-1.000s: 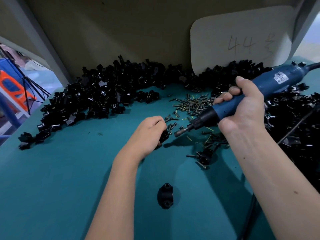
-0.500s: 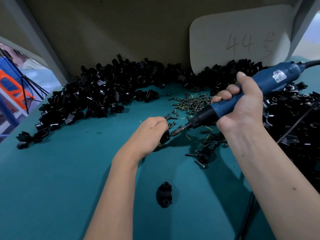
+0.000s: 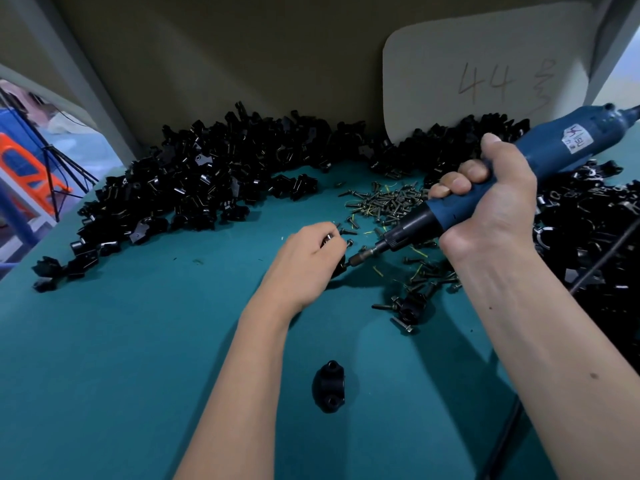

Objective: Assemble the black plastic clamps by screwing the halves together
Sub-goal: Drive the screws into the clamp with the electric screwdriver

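Head view: at frame centre the left hand (image 3: pixel 304 261) curls its fingers round a black clamp (image 3: pixel 341 266) on the teal worktop (image 3: pixel 121 358). The right hand (image 3: pixel 491 206) grips a blue electric screwdriver (image 3: pixel 485 188), its bit touching the clamp. An assembled clamp (image 3: pixel 329 391) lies lower centre; loose screws (image 3: pixel 384 202) upper centre.

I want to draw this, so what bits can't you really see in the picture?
Head view only:
- The clamp piece in the left hand: curled fingers hide nearly all of it.
- The tip of the blue screwdriver in the right hand: too small to tell whether it meets a screw.
- The screwdriver's cord: cut off by the right edge.
- The black parts pile: single pieces blur together.
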`<move>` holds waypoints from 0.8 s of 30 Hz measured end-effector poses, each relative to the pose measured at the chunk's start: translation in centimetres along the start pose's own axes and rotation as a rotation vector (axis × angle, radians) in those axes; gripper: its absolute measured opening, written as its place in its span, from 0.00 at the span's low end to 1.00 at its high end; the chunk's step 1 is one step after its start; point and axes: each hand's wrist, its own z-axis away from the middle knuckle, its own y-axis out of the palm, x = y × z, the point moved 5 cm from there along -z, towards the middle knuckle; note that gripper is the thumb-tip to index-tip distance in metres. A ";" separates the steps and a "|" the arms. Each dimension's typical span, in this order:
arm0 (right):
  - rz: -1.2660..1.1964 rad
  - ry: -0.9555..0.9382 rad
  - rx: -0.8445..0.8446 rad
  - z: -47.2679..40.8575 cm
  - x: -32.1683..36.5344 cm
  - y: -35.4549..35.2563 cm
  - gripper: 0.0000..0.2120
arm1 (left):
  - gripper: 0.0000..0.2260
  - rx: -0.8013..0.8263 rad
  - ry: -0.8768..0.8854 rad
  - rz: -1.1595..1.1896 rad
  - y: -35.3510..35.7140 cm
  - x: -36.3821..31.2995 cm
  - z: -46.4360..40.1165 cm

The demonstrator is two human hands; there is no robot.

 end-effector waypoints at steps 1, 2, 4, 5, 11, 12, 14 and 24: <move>0.001 -0.003 0.000 0.0 -0.1 -0.1 0.15 | 0.10 -0.001 -0.004 0.013 0.0 0.1 0.0; 0.000 -0.006 0.000 0.1 -0.1 -0.1 0.15 | 0.10 -0.001 -0.008 0.031 0.1 0.2 0.0; -0.003 -0.012 0.011 0.1 -0.2 0.0 0.15 | 0.09 -0.005 -0.017 0.082 0.2 0.3 0.1; 0.000 -0.018 0.024 0.2 -0.2 0.2 0.15 | 0.09 -0.005 -0.024 0.114 0.2 0.3 0.1; 0.066 -0.054 0.131 0.5 0.0 1.3 0.14 | 0.10 -0.033 -0.030 0.186 0.2 0.5 0.4; 0.072 -0.059 0.135 0.6 0.0 1.3 0.14 | 0.10 -0.035 -0.031 0.184 0.2 0.5 0.4; 0.080 -0.073 0.148 0.8 0.2 1.5 0.14 | 0.10 -0.036 -0.040 0.175 0.2 0.6 0.3; 0.148 -0.157 0.288 2.2 0.8 2.9 0.12 | 0.10 0.005 -0.056 0.121 0.5 1.0 0.0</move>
